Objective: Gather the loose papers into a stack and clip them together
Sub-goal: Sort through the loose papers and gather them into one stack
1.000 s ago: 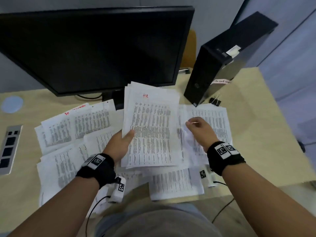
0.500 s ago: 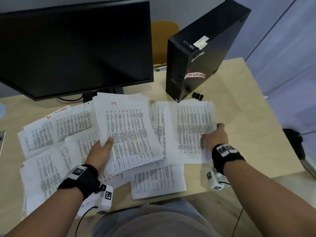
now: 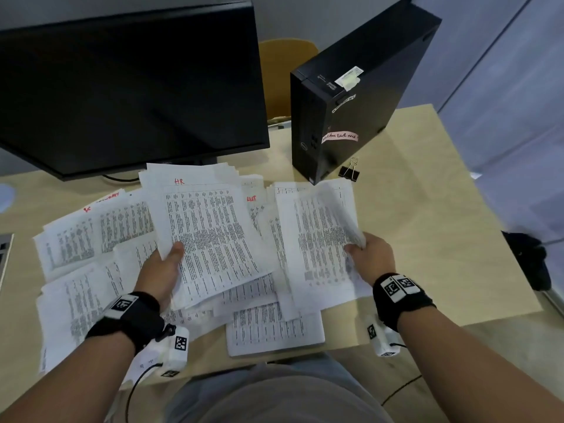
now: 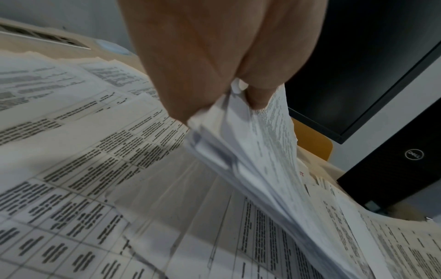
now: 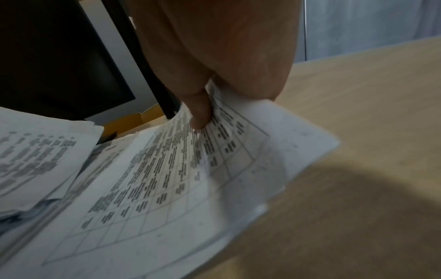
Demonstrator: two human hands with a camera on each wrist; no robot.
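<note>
Printed sheets lie scattered over the wooden desk [image 3: 427,239]. My left hand [image 3: 164,264] grips a stack of papers [image 3: 210,227] marked "HR" in red, thumb on top, held above the other sheets; the left wrist view shows the stack [image 4: 250,151] pinched between thumb and fingers. My right hand [image 3: 369,254] pinches the right edge of a few sheets [image 3: 320,239] and lifts it off the desk; in the right wrist view the thumb lies on the curling sheets [image 5: 190,179]. A black binder clip [image 3: 350,172] lies beside the computer tower.
A black monitor [image 3: 128,93] stands at the back left and a black computer tower [image 3: 351,102] at the back right. More loose sheets [image 3: 85,239] spread to the left and one [image 3: 274,328] lies at the front edge. A yellow chair [image 3: 283,74] stands behind the desk.
My right hand went from pressing flat on the right-hand sheets to pinching their edge and lifting it. My left hand kept holding the HR stack.
</note>
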